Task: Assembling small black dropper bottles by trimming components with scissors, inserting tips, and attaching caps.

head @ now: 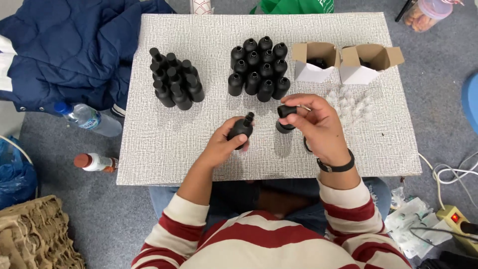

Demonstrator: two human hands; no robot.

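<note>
Fingers [234, 135] of left hand [221, 144] wrapped around a black bottle [241, 128], held above near-centre worktop [164, 144]. Right hand [318, 124] fingers pinch a black cap [287, 110] just right of it. Two bottle clusters [259, 65] stand far; two open boxes [316, 62] far right.

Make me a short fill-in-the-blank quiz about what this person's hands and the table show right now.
1. The left hand holds a small ____ bottle with a spray top.
2. The right hand grips a black cap just above another bottle standing on the ____.
3. The two white cartons at the far edge of the table stand with their flaps ____.
4. A dark band circles the ____ wrist.

Missing words: black; table; open; right
</note>
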